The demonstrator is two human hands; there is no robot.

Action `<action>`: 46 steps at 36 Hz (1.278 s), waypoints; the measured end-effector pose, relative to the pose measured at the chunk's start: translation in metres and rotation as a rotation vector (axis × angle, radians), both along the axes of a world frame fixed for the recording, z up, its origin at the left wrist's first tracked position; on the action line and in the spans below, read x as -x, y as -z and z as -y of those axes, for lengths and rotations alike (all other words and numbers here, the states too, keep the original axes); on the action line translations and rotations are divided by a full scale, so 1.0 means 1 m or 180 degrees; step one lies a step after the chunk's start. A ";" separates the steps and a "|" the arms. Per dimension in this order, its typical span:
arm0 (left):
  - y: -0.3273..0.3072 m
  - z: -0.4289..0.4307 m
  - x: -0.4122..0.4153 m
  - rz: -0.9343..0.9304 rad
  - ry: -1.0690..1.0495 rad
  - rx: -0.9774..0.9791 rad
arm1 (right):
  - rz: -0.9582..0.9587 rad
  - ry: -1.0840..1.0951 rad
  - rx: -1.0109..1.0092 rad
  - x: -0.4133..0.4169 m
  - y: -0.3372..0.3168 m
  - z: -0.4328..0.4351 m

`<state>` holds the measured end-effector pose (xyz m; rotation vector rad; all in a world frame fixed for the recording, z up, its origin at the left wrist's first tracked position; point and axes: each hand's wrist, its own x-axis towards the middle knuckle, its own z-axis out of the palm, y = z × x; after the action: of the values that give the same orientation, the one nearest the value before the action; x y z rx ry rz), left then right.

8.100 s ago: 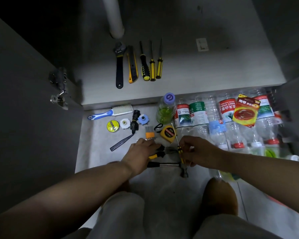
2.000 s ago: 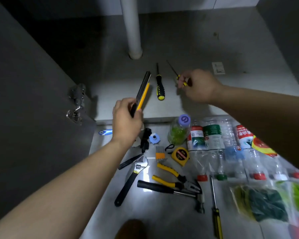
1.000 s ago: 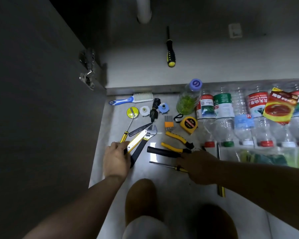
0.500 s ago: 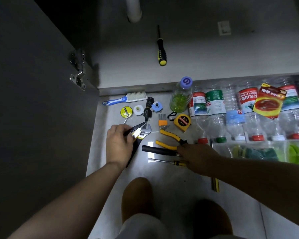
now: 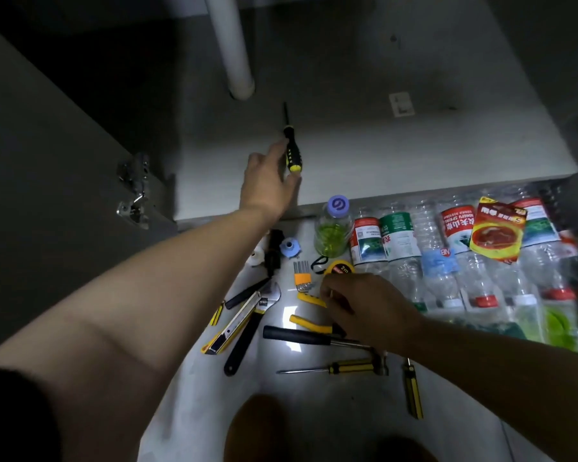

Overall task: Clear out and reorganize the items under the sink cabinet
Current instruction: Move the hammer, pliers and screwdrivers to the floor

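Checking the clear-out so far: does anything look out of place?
Yes: one black-and-yellow screwdriver lies alone on the cabinet base, the left hand beside its handle; the other tools lie outside on the floor.

tape measure (image 5: 340, 269): "2m" on its round face
red-label water bottle (image 5: 457, 228): "NONGFU SPRING", upside down
blue-label water bottle (image 5: 442, 261): "NB", upside down
other labels: too small to read

Glossy floor (image 5: 347, 415), clear plastic bottles (image 5: 437, 261), cabinet base (image 5: 381, 155) seemingly matt
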<state>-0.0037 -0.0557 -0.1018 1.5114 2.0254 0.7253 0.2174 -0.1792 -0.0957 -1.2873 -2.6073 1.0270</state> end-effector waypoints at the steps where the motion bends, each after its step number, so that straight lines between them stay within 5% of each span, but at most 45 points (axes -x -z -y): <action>1: 0.000 -0.004 -0.001 -0.0064 0.0053 0.0077 | -0.0060 0.0080 -0.0058 0.001 -0.001 0.001; 11: -0.011 -0.007 0.004 -0.0543 0.0055 0.0081 | -0.0360 0.0303 -0.0041 0.002 -0.004 -0.014; 20: 0.008 0.151 0.029 -0.0220 -0.0065 -0.0523 | -0.0004 0.0103 -0.0261 0.002 0.007 0.000; 30: 0.059 0.277 0.060 -0.0354 -0.0458 0.0334 | 0.0244 -0.0473 -0.0097 0.005 0.010 0.021; 46: 0.081 0.265 0.076 -0.0332 -0.1379 0.0939 | 0.0512 -0.0412 0.0169 0.011 0.019 0.013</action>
<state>-0.0797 -0.3210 -0.1827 0.9731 2.4478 0.4799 0.2065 -0.1919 -0.1143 -1.2772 -2.8351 1.0598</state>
